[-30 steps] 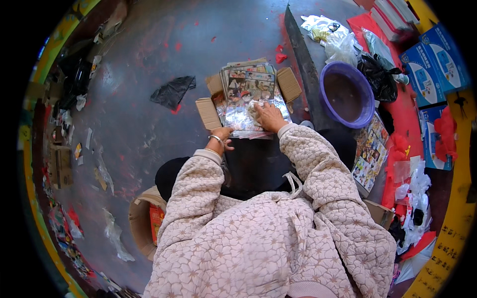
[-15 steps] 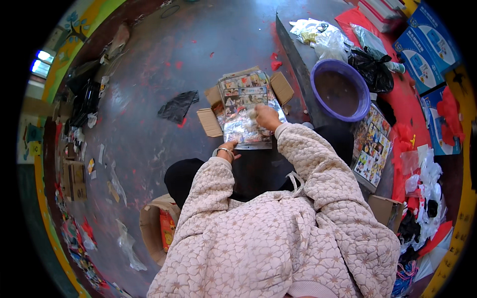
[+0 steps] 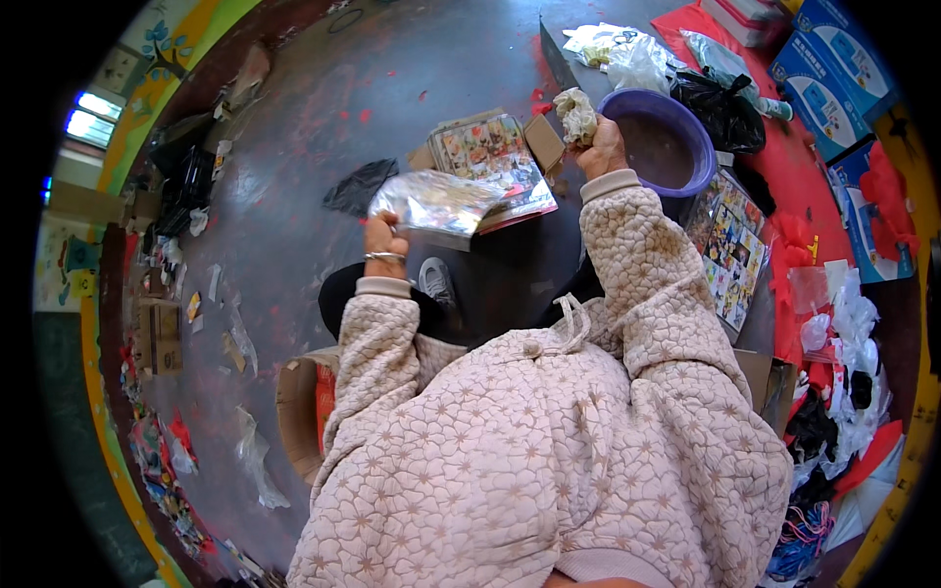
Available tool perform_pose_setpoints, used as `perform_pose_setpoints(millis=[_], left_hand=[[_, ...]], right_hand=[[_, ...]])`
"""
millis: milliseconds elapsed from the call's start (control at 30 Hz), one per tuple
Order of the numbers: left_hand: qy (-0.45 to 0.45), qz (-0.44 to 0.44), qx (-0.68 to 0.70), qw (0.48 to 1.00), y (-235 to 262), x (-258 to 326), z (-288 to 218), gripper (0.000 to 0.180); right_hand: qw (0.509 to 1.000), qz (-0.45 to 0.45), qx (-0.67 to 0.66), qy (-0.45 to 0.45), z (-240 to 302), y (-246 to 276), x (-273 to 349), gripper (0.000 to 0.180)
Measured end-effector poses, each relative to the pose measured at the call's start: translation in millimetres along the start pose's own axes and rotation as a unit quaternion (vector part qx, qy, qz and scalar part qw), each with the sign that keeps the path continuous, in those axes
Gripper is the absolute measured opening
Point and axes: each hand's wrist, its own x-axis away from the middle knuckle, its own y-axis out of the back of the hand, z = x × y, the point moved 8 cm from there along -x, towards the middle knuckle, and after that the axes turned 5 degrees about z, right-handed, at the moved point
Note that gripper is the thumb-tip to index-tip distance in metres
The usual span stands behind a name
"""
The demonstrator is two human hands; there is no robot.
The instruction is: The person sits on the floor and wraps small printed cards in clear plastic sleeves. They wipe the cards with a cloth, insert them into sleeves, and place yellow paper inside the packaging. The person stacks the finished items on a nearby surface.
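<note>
Gently | my left fingers (image 3: 382,231) grip a blurred glossy sheet (image 3: 438,203), mid-frame, at the stack's (image 3: 502,149) lower left | right fingers (image 3: 596,149) clasp a crumpled wad (image 3: 575,118), upper frame, by the basin (image 3: 705,157) | I'd hold the sheet by its edge, avoiding creases

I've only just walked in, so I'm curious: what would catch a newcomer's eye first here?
Probably the purple basin of murky liquid, just right of the right hand, which grips a crumpled pale wad. Next comes the shiny, blurred sheet in the left hand, left of centre, beside a stack of colourful picture sheets.
</note>
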Motion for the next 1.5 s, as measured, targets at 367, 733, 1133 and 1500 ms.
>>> perform_pose_setpoints(millis=[367, 733, 1133, 1500], left_hand=[[-0.129, 0.362, -0.052, 0.922, -96.1, 128.7, -134.9, 0.043], [-0.068, 0.413, -0.056, 0.906, -110.1, 89.3, -113.9, 0.040], [0.024, 0.419, 0.175, 0.891, -94.2, 13.2, -87.8, 0.081], [-0.040, 0.510, 0.150, 0.846, -107.6, 31.6, -72.1, 0.068]], right_hand=[[0.991, 0.030, -0.122, -0.055, -7.6, -49.3, 37.1, 0.024], [0.942, 0.247, -0.038, -0.224, -50.6, -99.3, 36.4, 0.047], [0.980, 0.125, -0.050, -0.148, -37.2, -100.4, -14.5, 0.017], [0.987, 0.153, 0.016, -0.038, -66.0, -125.0, -33.0, 0.018]])
